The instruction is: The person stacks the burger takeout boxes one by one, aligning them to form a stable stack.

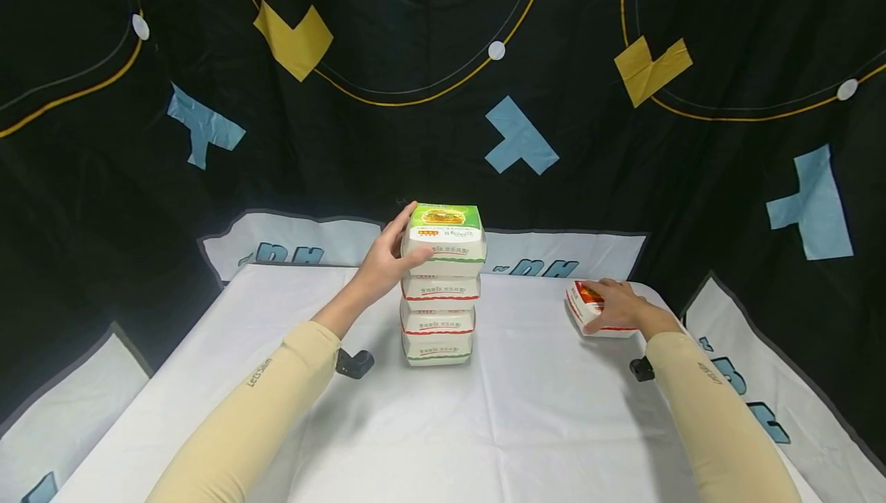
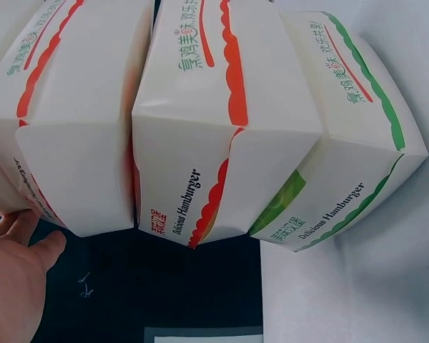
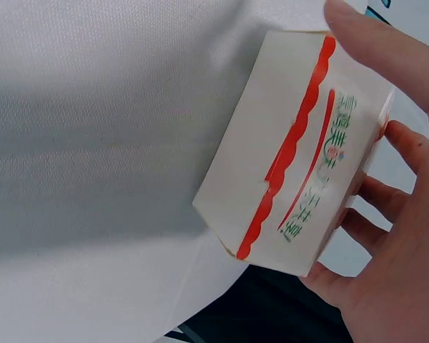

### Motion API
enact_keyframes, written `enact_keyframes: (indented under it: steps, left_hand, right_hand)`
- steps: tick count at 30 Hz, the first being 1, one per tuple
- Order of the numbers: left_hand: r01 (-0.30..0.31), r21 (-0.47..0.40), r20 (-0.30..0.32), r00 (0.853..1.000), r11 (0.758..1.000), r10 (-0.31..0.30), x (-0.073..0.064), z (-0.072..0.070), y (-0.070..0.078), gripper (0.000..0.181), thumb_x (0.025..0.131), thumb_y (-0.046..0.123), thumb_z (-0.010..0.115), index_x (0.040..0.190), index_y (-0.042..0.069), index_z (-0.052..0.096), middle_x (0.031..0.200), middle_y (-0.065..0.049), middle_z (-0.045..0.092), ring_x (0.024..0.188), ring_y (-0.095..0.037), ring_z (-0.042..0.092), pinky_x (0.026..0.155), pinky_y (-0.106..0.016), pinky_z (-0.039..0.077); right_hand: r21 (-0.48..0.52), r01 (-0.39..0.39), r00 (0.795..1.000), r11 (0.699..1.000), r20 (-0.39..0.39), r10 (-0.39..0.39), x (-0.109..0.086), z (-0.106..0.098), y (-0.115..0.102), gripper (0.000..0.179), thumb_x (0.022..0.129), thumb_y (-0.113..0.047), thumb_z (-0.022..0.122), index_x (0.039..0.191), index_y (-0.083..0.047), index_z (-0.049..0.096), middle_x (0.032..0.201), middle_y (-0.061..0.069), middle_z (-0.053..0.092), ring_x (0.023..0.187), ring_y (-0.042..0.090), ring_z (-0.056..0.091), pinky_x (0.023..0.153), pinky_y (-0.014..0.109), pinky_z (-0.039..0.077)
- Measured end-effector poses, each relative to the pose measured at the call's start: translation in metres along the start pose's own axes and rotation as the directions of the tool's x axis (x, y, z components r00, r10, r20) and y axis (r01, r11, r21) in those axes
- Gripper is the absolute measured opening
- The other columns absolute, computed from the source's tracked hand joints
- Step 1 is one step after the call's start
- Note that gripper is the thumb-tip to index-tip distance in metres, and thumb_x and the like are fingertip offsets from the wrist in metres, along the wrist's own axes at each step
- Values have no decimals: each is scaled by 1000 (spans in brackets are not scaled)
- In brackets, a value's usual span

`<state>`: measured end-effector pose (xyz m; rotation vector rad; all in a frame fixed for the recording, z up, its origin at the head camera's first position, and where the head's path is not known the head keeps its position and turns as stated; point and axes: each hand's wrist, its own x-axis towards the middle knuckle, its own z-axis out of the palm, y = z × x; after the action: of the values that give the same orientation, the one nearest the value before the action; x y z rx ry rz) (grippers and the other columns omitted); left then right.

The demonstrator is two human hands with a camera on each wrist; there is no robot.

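A stack of several white hamburger boxes (image 1: 440, 292) stands near the middle of the table. Its top hamburger box (image 1: 448, 244) has a green lid with a burger picture. My left hand (image 1: 383, 264) holds that box at its left side, thumb across the front. In the left wrist view, the lower boxes (image 2: 193, 93) show red and green scalloped trims. Over to the right, a red-trimmed hamburger box (image 1: 580, 311) sits apart from the stack. My right hand (image 1: 619, 308) grips it from above, thumb on one side and fingers on the opposite side, as the right wrist view shows.
A white cloth covers the table (image 1: 526, 411). Small black objects lie beside the left wrist (image 1: 354, 364) and the right wrist (image 1: 641, 369). Behind the table hangs a black curtain (image 1: 388, 157) with blue and yellow tape pieces.
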<state>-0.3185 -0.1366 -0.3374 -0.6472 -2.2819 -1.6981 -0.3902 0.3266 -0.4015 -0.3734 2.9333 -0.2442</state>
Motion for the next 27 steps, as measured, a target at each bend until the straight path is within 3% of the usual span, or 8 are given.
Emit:
enact_keyframes:
  steps: [12,20,27]
  left_hand:
    - [8,4,-4,1000,1000,-8,-2,0,1,83,92,39,70,160,38,21,158,-4,34,133,-27,48,101,-49,51]
    - [-18,-4,5,1000,1000,18,-1,-1,-3,81,93,36,68,160,38,21,158,-3,33,137,-27,44,107,-52,44]
    - [-13,-11,10,1000,1000,13,0,-1,-2,82,94,31,67,160,37,19,160,-4,31,139,-29,42,108,-53,43]
  right_hand:
    - [-11,-7,1000,1000,13,7,-4,2,-2,104,72,-37,88,157,-15,32,156,30,28,131,50,27,103,77,33]
    - [-37,0,1000,999,-12,-1,-5,3,-3,103,72,-33,90,156,-14,33,153,30,32,127,47,31,103,76,32]
    - [13,7,1000,1000,-17,-6,-4,6,-1,103,73,-32,89,156,-13,32,152,31,29,130,48,30,103,75,35]
